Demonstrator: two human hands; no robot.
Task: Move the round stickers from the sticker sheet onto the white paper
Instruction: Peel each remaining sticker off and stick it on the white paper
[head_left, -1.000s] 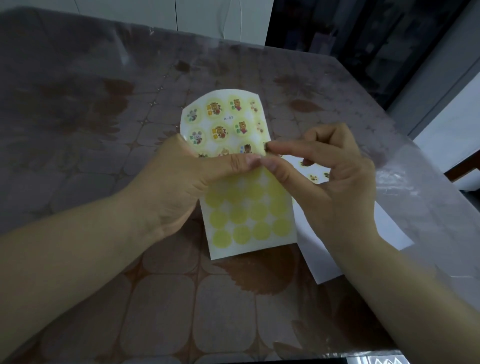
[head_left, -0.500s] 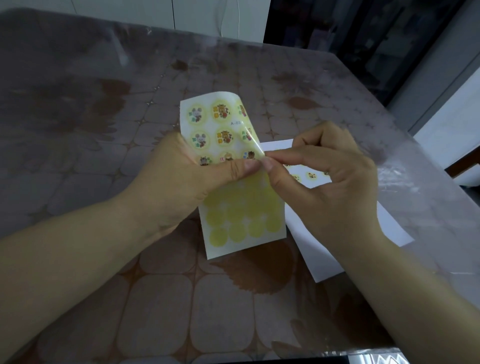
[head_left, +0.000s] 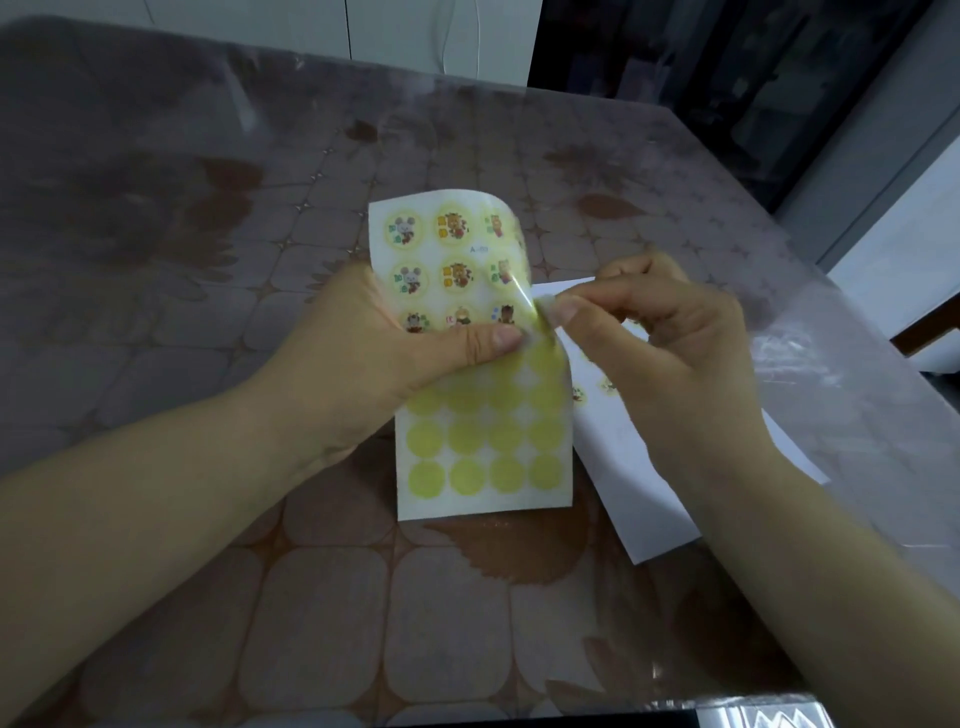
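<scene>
The sticker sheet (head_left: 483, 457) is held above the table, its upper half carrying round cartoon stickers and its lower half showing plain yellow circles. My left hand (head_left: 374, 364) grips the sheet's left side, thumb pressed across its middle. My right hand (head_left: 660, 353) pinches at the sheet's curled right edge with thumb and forefinger; whether a sticker is between them I cannot tell. The white paper (head_left: 644, 483) lies on the table under my right hand, with a few small round stickers (head_left: 579, 393) on it.
The table (head_left: 260, 597) has a brown patterned cloth under a clear plastic cover. Its right edge (head_left: 852, 332) runs close beside the white paper. A white wall and a dark doorway stand beyond the far edge.
The sheet's right edge has curled up and inward. My right fingers have closed from a loose spread into a tight pinch at that edge. My left hand kept its grip.
</scene>
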